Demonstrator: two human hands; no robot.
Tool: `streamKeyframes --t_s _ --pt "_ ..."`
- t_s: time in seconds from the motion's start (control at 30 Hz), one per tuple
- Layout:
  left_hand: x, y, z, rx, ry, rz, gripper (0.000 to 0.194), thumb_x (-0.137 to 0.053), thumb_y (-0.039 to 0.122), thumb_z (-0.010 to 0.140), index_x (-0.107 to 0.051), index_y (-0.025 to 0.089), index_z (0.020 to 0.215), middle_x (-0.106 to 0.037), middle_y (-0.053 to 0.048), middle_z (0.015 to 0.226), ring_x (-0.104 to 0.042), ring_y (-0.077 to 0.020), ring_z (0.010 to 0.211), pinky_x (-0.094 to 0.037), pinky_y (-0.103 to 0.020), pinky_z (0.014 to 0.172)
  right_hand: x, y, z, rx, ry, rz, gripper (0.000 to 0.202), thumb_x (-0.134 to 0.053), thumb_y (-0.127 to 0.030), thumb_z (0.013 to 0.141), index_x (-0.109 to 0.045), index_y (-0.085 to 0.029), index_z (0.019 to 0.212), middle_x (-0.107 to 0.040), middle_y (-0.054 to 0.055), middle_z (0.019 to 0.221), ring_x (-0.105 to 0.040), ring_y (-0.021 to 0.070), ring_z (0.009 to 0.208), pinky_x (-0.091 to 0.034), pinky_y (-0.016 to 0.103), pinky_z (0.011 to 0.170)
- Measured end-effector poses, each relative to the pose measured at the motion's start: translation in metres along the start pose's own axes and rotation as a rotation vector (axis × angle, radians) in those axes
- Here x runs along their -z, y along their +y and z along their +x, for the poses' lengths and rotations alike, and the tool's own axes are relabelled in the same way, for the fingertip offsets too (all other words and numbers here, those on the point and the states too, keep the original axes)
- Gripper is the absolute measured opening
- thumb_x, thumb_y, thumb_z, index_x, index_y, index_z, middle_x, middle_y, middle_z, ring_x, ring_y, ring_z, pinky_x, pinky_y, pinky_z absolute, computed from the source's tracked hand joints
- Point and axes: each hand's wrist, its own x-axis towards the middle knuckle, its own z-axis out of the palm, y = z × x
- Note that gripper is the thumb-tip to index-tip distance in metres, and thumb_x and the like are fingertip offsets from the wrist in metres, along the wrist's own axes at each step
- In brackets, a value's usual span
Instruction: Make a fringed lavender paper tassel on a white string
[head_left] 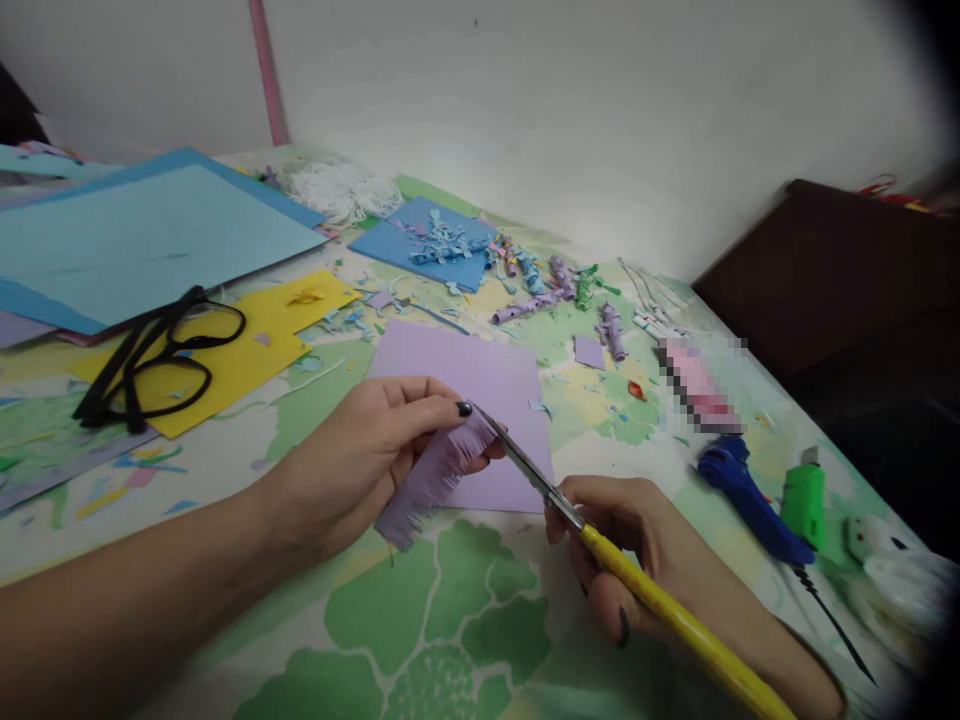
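Observation:
My left hand (375, 450) pinches a lilac paper strip (435, 475) whose edge is cut into a fringe. My right hand (645, 560) grips yellow-handled scissors (660, 600). Their metal blades (517, 460) meet the upper end of the strip, close to my left thumb. Both hands hover just above a lilac paper sheet (495, 385) lying on the green-patterned table cover (450, 620).
Black glasses (150, 365) lie on a yellow sheet (247, 350) at the left, beside large blue sheets (135, 235). Rolled paper flowers and scraps (540, 290) litter the far middle. A blue tool (750, 495) and a green one (804, 500) lie at the right, near a dark cabinet (840, 270).

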Motion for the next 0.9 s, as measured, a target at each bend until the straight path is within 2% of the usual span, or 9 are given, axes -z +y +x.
streamKeyframes --t_s 0.4,0.67,0.9 --pt "0.0016 -0.0009 -0.0004 -0.005 0.017 0.055 0.011 -0.065 0.013 0.077 -0.063 0.011 0.067 -0.069 -0.007 0.067 -0.067 -0.0147 0.065 -0.057 -0.022 0.062 -0.0021 -0.0013 0.0004 -0.009 0.012 -0.012 0.059 -0.071 -0.072 0.059 -0.05 -0.017 0.07 -0.034 -0.007 0.052 -0.029 0.0082 0.049 -0.02 0.024 0.043" --pt "0.0025 -0.0024 -0.0005 -0.004 0.022 0.046 0.009 -0.065 0.013 0.077 -0.062 0.012 0.068 -0.069 -0.007 0.067 -0.067 -0.0149 0.066 -0.058 -0.024 0.063 -0.004 -0.0068 0.0033 -0.048 0.021 -0.017 0.056 -0.072 -0.067 0.06 -0.043 -0.019 0.061 -0.033 -0.008 0.05 -0.031 0.0076 0.048 -0.022 0.023 0.043" --pt "0.0018 -0.0014 0.0001 -0.003 0.016 0.052 0.009 -0.065 0.014 0.078 -0.062 0.012 0.069 -0.069 -0.007 0.069 -0.066 -0.014 0.063 -0.058 -0.023 0.062 -0.0037 -0.0041 0.0033 -0.059 0.018 -0.023 0.057 -0.07 -0.069 0.061 -0.044 -0.019 0.061 -0.034 -0.007 0.05 -0.031 0.0077 0.048 -0.021 0.024 0.044"
